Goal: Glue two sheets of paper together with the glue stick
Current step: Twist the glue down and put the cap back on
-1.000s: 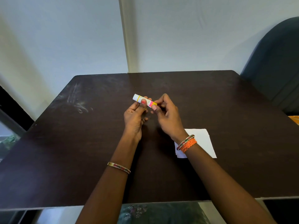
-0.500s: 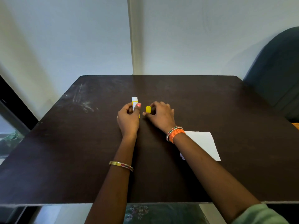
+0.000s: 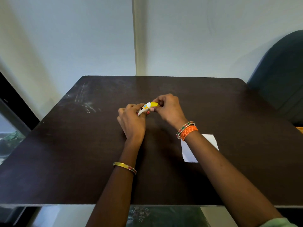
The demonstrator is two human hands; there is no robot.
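Left hand [image 3: 131, 119] grips glue stick [image 3: 145, 108]; right hand [image 3: 168, 108] pinches yellow cap [image 3: 154, 104] at tip.

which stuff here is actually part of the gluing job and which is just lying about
Part of the job:
- glue stick, held in the left hand
- yellow cap, pinched by the right hand
- white paper on the table, partly under the right forearm

Just there:
- dark chair at the far right
- bangles on the wrists
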